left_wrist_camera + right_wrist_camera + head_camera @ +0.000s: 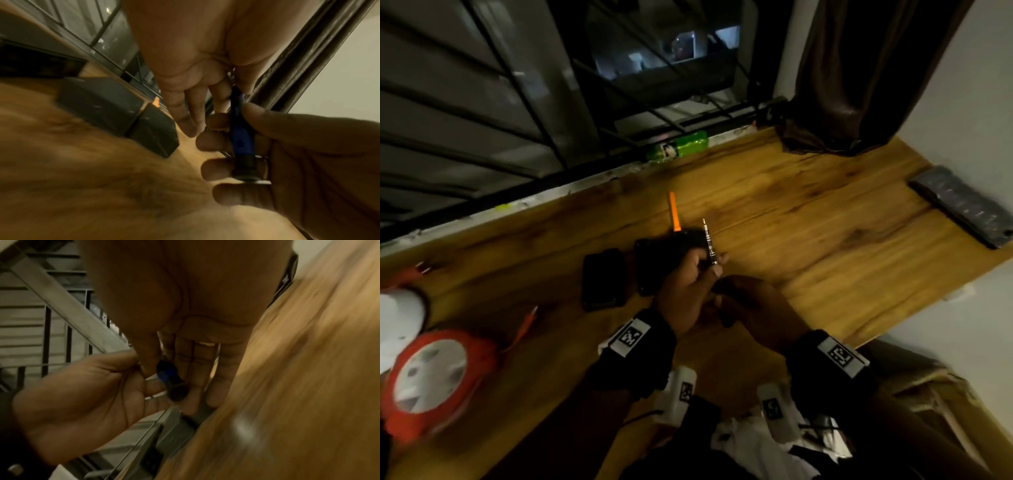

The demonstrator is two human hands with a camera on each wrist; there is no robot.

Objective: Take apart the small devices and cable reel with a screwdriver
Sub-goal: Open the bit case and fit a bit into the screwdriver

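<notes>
The wooden table (pixel 808 212) spreads under and beyond both hands. Far to the left of the left hand, at the table's near edge, lies the red cable reel (pixel 431 380) with its white face up. Well off to the right of the right hand, by the wall, sits a grey bit case (pixel 962 205). Just past the left hand's knuckles lie two small black devices (pixel 602 277), side by side and flat on the wood. Beyond them, further from the hands, an orange tool (pixel 674 210) points away across the table.

The left hand (pixel 685 291) curls its fingers round the upper part of the screwdriver (pixel 709 243), whose metal shaft sticks up past the fingertips. The right hand (pixel 753 308), touching the left, wraps its fingers and thumb round the screwdriver's blue-and-black handle (pixel 240 142), so the tool is held between both hands above the table.
</notes>
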